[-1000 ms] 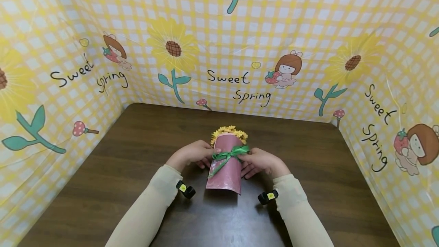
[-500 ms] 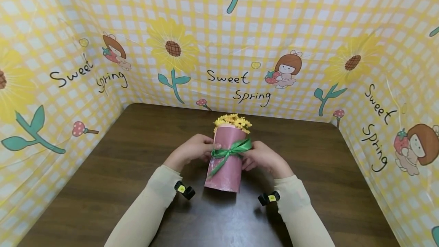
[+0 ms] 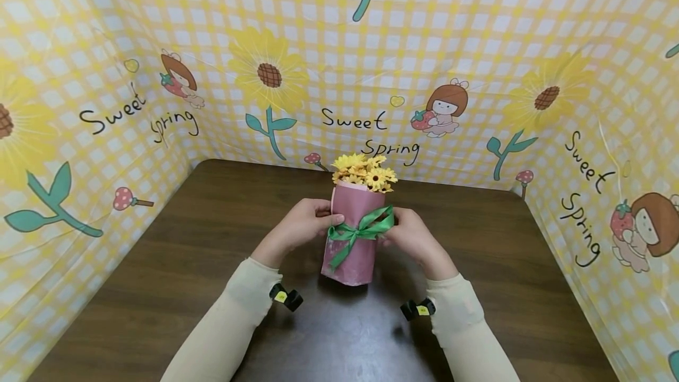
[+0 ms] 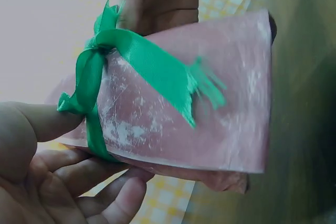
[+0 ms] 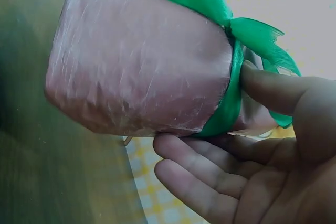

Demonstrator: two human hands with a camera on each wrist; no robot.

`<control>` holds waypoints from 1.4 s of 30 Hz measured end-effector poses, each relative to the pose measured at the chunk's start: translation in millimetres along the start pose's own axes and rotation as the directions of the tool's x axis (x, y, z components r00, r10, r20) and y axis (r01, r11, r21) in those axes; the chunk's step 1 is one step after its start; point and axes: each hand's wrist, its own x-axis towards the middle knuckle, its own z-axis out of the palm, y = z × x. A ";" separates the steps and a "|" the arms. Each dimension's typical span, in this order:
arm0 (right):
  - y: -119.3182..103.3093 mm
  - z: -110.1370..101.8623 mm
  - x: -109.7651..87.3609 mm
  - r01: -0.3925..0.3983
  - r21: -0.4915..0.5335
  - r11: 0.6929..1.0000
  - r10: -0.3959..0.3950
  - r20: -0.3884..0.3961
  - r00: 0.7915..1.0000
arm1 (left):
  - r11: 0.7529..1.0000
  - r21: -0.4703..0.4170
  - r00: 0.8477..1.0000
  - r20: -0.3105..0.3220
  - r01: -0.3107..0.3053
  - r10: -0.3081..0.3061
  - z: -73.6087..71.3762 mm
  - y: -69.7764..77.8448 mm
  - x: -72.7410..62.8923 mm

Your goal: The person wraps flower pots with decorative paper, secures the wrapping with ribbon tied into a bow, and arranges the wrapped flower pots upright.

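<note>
A bouquet [image 3: 350, 261] in a pink wrapper stands nearly upright between both hands, with yellow daisy-like flowers [image 3: 371, 175] showing out of its top. Round its middle runs a green ribbon [image 3: 358, 231] tied in a bow. The left hand [image 3: 305, 223] grips the wrapper's left side, thumb on the front beside the ribbon and fingers behind. On the opposite side the right hand [image 3: 416, 237] holds it, thumb near the bow; in the right wrist view its fingers [image 5: 199, 174] reach under the wrapper. Whitish scuffs mark the wrapper [image 4: 157, 114] in the left wrist view.
The dark wooden table [image 3: 223, 205] spreads beneath the hands. A yellow checked cloth [image 3: 339, 52] printed with flowers and words encloses its back and both sides. Black wrist cameras sit on the left [image 3: 286, 297] and right [image 3: 417, 309] sleeves.
The bouquet has tipped from leaning back to more upright, its flowers rising in view and showing more fully. Both hands have moved slightly upward with it, keeping their hold.
</note>
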 end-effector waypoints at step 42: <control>4.3 0.5 3.2 0.129 -0.218 0.967 -0.166 -0.160 0.973 | 0.972 -0.063 0.970 -0.100 -0.227 0.220 23.7 -13.0 11.7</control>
